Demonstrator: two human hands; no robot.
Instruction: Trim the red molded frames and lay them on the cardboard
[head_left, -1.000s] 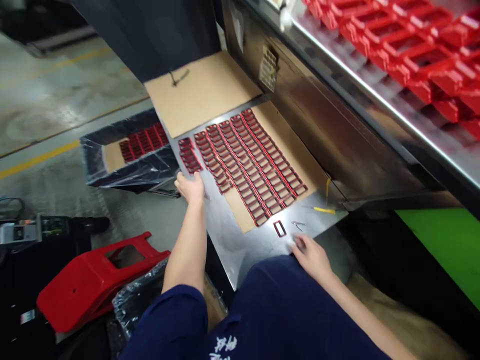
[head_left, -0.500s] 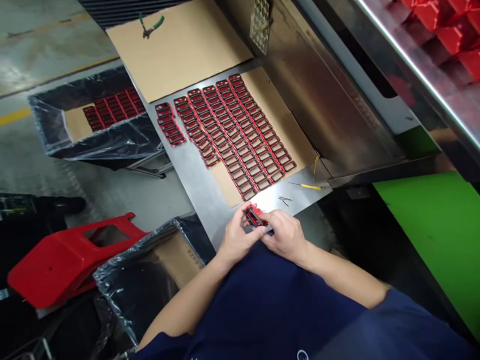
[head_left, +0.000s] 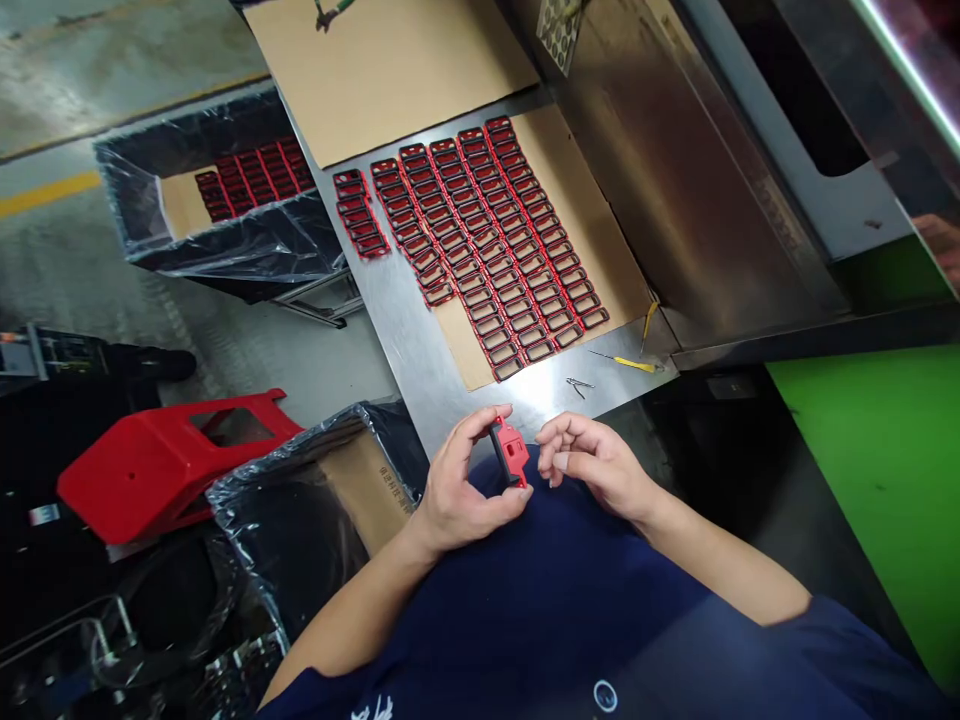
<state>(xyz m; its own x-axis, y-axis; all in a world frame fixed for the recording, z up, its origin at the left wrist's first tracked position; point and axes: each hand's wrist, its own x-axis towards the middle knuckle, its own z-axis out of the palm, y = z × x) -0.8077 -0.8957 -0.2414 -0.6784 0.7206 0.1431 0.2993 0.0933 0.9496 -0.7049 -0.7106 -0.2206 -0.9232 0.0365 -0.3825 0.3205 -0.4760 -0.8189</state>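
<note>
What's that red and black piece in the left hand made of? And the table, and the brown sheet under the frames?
Red and black piece: probably plastic, smooth, with crisp molded edges.
Table: likely bare metal, gray with a bright shine.
Brown sheet: looks like cardboard, flat, dull and tan.

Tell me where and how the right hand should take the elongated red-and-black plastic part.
Probably by the bulging red middle of the red-and-black part, from the right: the left hand pinches both ends, and that bulge faces the right hand.
</note>
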